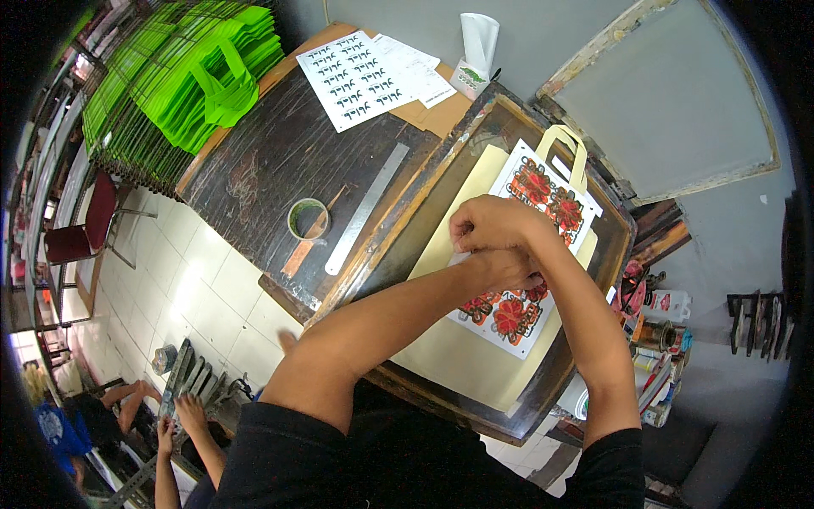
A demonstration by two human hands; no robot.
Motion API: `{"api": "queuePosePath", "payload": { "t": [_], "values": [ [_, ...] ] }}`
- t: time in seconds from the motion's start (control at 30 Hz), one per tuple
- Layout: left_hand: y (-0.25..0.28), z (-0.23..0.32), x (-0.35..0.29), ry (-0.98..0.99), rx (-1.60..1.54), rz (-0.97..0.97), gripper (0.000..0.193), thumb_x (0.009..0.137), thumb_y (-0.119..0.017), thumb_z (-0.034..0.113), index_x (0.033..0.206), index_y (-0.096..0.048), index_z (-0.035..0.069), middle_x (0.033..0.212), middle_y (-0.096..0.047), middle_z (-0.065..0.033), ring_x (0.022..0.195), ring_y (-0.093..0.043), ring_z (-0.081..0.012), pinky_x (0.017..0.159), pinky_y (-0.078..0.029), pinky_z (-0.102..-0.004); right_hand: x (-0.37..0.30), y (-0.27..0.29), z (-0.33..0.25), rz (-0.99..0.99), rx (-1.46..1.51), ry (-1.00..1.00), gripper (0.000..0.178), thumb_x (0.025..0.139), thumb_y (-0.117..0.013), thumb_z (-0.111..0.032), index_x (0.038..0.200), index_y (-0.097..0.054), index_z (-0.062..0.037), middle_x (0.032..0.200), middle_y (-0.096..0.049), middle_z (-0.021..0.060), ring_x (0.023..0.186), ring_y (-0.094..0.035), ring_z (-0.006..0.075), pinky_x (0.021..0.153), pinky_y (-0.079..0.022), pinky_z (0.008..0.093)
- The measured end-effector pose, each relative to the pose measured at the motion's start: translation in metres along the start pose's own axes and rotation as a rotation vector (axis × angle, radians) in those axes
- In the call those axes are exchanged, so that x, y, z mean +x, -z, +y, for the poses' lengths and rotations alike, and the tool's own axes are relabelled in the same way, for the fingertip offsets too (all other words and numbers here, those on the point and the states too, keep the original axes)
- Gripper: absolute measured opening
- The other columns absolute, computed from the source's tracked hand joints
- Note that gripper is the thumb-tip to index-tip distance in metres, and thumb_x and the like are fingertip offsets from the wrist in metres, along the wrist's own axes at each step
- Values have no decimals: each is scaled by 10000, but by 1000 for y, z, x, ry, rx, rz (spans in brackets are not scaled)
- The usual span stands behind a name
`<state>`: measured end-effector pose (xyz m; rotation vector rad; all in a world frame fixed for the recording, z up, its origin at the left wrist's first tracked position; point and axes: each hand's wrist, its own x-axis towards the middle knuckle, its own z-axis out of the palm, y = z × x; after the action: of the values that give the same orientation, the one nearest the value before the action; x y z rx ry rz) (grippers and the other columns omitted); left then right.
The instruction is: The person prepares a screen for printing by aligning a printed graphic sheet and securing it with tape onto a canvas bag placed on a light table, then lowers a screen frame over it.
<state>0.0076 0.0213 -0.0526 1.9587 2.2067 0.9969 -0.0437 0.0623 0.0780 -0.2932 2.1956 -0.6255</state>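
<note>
A cream tote bag (432, 349) with looped handles (579, 174) lies on a wood-framed table. On the bag rests a white sheet (512, 344) printed with red flowers and dark lettering. My forearms cross over its middle. My right hand (496, 222) has its fingers curled and pinched at the sheet's left edge, by a small pale scrap (459, 258); what they grip, if anything, is too small to name. My left hand (511, 270) lies just below, against the sheet, partly covered by the right wrist, with most of its fingers hidden.
On the dark table (254, 144) at left are a metal ruler (368, 208), a cup (307, 220) with a wooden stick, and printed papers (356, 78). Green bags (182, 81) fill a rack. Cans and bottles (661, 339) stand at right. Another person's hands (188, 413) are lower left.
</note>
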Motion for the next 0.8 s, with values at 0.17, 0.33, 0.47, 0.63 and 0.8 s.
{"api": "queuePosePath", "payload": {
  "t": [0.17, 0.33, 0.47, 0.63, 0.8],
  "values": [
    [-5, -1, -4, -14, -13, 105, 559, 1037, -481, 444, 1500, -503, 132, 1553, -506, -119, 1481, -412, -286, 1258, -252, -460, 2, -8, -1, 64, -101, 16, 162, 779, -776, -169, 878, -745, -44, 882, -745, 106, 835, -716, 242, 756, -557, 363],
    [8, 4, -6, 4, 10, -1, 588, 1029, -478, 463, 1525, -466, 146, 1580, -451, -148, 1492, -362, -348, 1257, -232, -502, -3, -17, -6, 166, -157, 8, 152, 767, -781, -164, 840, -737, -39, 884, -716, 114, 853, -707, 285, 772, -556, 404],
    [27, 12, -3, 31, 36, -140, 613, 1023, -475, 479, 1544, -437, 157, 1601, -408, -171, 1500, -321, -397, 1256, -216, -536, 0, -21, -1, 185, -203, -19, 243, 737, -823, -173, 869, -676, -32, 875, -698, 130, 864, -699, 325, 768, -544, 435],
    [33, 13, -5, 18, 135, -225, 669, 1008, -481, 505, 1580, -382, 173, 1640, -327, -217, 1517, -244, -488, 1255, -186, -601, -3, -6, -12, 217, -171, -43, 479, 678, -894, -200, 981, -555, -47, 853, -687, 152, 863, -688, 370, 734, -516, 468],
    [34, 11, -7, 37, 41, -177, 723, 988, -512, 506, 1601, -347, 160, 1660, -280, -240, 1535, -192, -520, 1254, -166, -635, -2, -9, 5, 253, -130, 44, 502, 688, -905, -236, 994, -553, -50, 837, -686, 157, 856, -685, 372, 732, -508, 475]
  ]
}}
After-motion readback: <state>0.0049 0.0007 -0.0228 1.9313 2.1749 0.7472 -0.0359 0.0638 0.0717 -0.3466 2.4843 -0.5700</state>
